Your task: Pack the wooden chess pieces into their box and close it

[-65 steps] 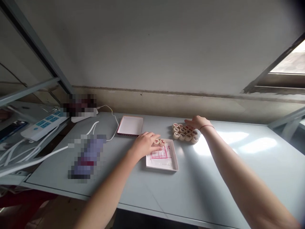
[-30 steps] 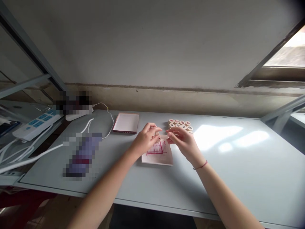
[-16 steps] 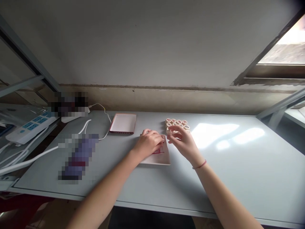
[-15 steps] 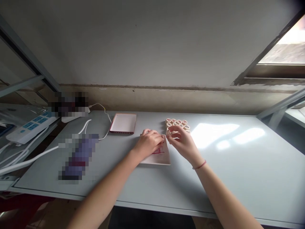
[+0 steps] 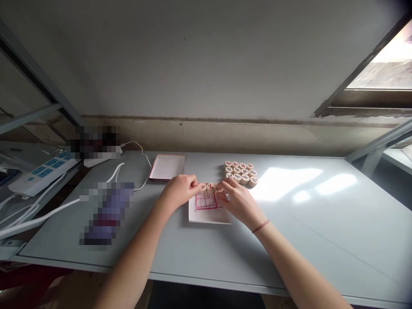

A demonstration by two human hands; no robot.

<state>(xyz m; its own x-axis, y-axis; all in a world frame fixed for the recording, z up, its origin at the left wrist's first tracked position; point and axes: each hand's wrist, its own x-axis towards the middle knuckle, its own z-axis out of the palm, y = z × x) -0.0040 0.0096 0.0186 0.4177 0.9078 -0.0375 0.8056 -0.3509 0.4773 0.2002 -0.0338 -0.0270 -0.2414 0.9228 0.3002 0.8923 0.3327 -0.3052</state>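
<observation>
Grey and glossy, the bench (image 5: 315, 240) carried the pale tray (image 5: 210, 218), marked inside with a red grid. Along its far edge I saw three round, light wooden discs (image 5: 210, 186) bearing red characters. My right hand (image 5: 240, 201) had its fingers closed on the rightmost disc, partly hiding it; my left hand (image 5: 178, 189) met the leftmost one, its fingers curled, though I couldn't tell whether they gripped. Pixelation obscured a purplish object (image 5: 111, 210) off left.

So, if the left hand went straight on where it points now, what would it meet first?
The left hand would likely first meet the leftmost visible wooden piece; they may already touch.
</observation>
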